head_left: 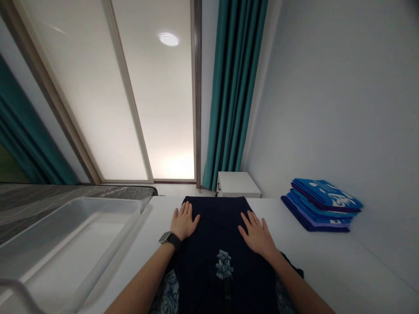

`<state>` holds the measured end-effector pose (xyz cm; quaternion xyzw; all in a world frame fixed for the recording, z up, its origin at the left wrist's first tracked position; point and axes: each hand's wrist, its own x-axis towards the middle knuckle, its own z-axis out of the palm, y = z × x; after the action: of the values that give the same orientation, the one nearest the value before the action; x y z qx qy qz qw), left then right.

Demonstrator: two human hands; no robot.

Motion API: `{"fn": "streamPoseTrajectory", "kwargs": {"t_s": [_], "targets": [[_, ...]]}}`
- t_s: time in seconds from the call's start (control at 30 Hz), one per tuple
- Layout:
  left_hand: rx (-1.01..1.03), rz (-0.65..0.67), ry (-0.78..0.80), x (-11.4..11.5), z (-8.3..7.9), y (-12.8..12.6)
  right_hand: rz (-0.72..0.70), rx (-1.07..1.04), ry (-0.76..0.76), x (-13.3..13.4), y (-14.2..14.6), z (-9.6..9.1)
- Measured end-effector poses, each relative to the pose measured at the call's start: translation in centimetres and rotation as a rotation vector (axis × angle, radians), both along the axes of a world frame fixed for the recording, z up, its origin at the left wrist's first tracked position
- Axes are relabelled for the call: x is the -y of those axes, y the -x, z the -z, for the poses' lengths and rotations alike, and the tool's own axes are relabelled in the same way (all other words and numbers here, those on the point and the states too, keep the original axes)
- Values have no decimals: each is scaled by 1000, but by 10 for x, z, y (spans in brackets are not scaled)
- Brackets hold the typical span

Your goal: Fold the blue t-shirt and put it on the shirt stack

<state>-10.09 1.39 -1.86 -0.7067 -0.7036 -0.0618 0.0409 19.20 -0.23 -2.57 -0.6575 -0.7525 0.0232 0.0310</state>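
A dark navy garment lies spread on the white table in front of me, its far end near the table's back edge. A small blue-and-white patterned piece shows on its middle. Flat on the left edge of the cloth rests my left hand, fingers apart, with a watch on the wrist. My right hand presses on the right edge, fingers also spread, holding nothing. Blue-and-white patterned fabric shows beside the garment near the bottom; I cannot tell whether it belongs to it.
A stack of folded blue and purple cloth items sits to the right by the wall. On the left stands a translucent plastic bin. Behind the white table are a small white cabinet, a teal curtain and frosted sliding doors.
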Motion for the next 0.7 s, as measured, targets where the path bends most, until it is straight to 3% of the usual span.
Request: {"fn": "streamPoseTrajectory", "kwargs": {"t_s": [0.13, 0.3, 0.43, 0.57, 0.7], "targets": [[-15, 25, -14, 17, -3, 7, 6, 0, -8, 20, 8, 0], [2, 63, -55, 33, -10, 19, -109, -6, -72, 28, 14, -8], [18, 57, -88, 31, -17, 20, -146, -34, -108, 3, 13, -19], [-20, 59, -113, 30, -21, 19, -46, -114, -110, -42, 12, -29], [-73, 94, -125, 33, -26, 18, -95, -93, -122, -70, 15, -25]]}}
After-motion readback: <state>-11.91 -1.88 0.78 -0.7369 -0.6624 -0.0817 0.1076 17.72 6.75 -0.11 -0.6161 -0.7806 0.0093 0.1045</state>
